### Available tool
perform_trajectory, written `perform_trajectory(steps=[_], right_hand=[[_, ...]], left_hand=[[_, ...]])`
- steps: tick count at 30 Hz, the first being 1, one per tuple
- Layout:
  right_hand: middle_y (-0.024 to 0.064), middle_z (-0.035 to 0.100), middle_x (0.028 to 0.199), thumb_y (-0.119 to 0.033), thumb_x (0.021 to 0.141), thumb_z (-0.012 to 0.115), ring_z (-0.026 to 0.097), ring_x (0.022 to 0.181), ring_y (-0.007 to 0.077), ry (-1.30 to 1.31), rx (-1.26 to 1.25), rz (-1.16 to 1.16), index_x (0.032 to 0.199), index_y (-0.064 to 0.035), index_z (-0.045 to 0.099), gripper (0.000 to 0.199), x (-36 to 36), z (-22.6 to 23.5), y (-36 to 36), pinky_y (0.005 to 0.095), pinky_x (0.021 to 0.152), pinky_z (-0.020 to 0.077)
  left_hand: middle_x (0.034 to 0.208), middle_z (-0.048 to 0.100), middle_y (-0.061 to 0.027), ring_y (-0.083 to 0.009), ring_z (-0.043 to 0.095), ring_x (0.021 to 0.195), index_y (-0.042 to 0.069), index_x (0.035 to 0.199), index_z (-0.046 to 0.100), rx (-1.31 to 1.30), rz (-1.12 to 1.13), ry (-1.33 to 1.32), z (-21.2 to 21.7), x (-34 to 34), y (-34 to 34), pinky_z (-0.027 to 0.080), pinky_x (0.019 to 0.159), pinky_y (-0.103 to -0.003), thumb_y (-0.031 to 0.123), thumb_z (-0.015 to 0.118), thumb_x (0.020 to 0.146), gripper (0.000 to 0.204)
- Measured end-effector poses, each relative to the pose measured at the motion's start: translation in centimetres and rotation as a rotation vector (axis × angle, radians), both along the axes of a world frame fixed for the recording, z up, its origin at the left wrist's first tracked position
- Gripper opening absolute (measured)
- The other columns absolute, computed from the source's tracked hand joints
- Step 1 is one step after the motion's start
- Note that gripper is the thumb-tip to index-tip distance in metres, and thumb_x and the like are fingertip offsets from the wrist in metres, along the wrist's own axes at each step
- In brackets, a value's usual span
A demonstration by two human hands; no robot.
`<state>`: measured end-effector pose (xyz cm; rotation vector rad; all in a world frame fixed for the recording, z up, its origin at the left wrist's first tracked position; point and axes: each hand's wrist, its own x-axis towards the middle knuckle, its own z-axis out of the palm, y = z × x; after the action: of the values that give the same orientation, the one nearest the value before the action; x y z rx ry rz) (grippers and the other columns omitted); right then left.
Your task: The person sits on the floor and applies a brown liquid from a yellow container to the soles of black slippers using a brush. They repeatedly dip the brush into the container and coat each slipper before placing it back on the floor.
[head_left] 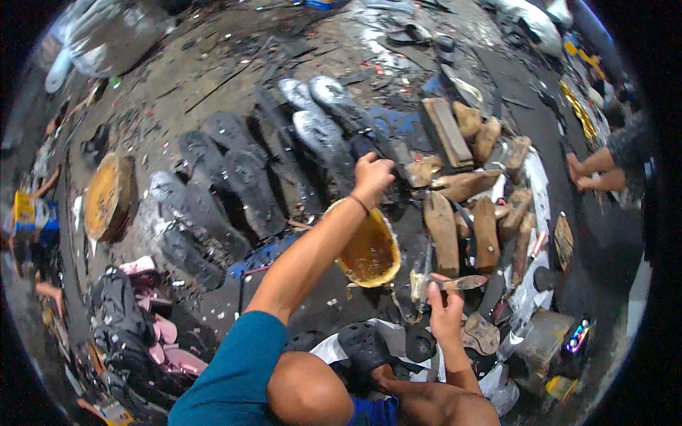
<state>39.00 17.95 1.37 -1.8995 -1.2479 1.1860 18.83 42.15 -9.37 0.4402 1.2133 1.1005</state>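
Note:
My left hand [373, 183] reaches across the middle with curled fingers, right at the end of a dark shoe sole [366, 144]; what they pinch is hidden. Just below that arm sits a tub [369, 285] with a yellow crusted rim and amber liquid, probably glue. In my right hand [446, 316] is a brush [465, 282], its wooden handle pointing right and its pale bristle end beside the tub. Rows of dark soles [256, 192] lie on the ground to the left, and some shiny wet-looking soles [320, 135] lie farther back.
Wooden shoe lasts [442, 231] are heaped at the right. Pink sandals [165, 329] and black footwear [117, 312] pile up at the lower left. A round yellow-crusted block [106, 197] stands at the left. Another person's hands [590, 174] show at the far right, above a lit phone [579, 336].

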Motion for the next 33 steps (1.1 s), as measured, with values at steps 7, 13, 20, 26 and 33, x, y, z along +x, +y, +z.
perform_trajectory(steps=[7,13,20,26,33], right_hand=[[0.0123,0.069,0.104,-0.021,0.094,0.071,0.062,0.096,0.0314,-0.331,0.497,0.522,0.110,-0.0045,0.072,0.023,-6.0,-2.4,6.2,0.0416,0.094,0.0449],[0.0151,0.066,0.098,-0.019,0.093,0.071,0.060,0.092,0.0320,-0.459,0.670,0.634,0.112,-0.0010,0.069,0.026,-9.0,-3.0,8.7,0.0441,0.087,0.0453],[0.0184,0.065,0.081,-0.025,0.087,0.075,0.064,0.073,0.0371,-0.711,0.465,0.742,0.094,0.0004,0.067,0.028,-3.6,-1.6,5.2,0.0475,0.070,0.0501],[0.0210,0.067,0.087,-0.036,0.087,0.071,0.065,0.087,0.0421,-0.612,0.307,0.723,0.092,0.0012,0.066,0.038,-4.7,-1.2,3.9,0.0523,0.080,0.0482],[0.0218,0.070,0.091,-0.041,0.091,0.066,0.069,0.088,0.0411,-0.819,0.079,1.005,0.093,0.0037,0.067,0.044,-5.1,2.4,2.9,0.0510,0.083,0.0496]], left_hand=[[0.106,0.069,-0.0031,-0.0110,0.064,0.098,0.001,0.120,0.066,0.351,0.087,0.138,8.7,-11.4,-22.9,0.052,0.088,-0.029,0.016,0.061,0.102,0.023],[0.115,0.069,-0.0095,-0.0174,0.065,0.108,0.002,0.118,0.067,0.067,0.666,0.844,12.9,-22.6,-40.2,0.052,0.091,-0.031,0.015,0.067,0.096,0.026],[0.133,0.054,-0.0246,-0.0376,0.051,0.125,-0.006,0.140,0.044,-0.483,0.940,1.653,13.9,-34.0,-53.5,0.037,0.108,-0.046,0.020,0.081,0.078,0.076],[0.102,0.057,-0.0087,-0.0122,0.053,0.070,0.000,0.115,0.062,-0.104,0.536,1.135,14.7,-25.6,-51.2,0.047,0.065,-0.029,0.004,0.077,0.074,0.044],[0.152,0.041,-0.0286,-0.0507,0.028,0.146,0.011,0.143,0.056,0.110,-0.331,1.192,1.2,-14.0,-45.4,0.026,0.118,-0.054,0.047,0.077,0.084,0.072]])
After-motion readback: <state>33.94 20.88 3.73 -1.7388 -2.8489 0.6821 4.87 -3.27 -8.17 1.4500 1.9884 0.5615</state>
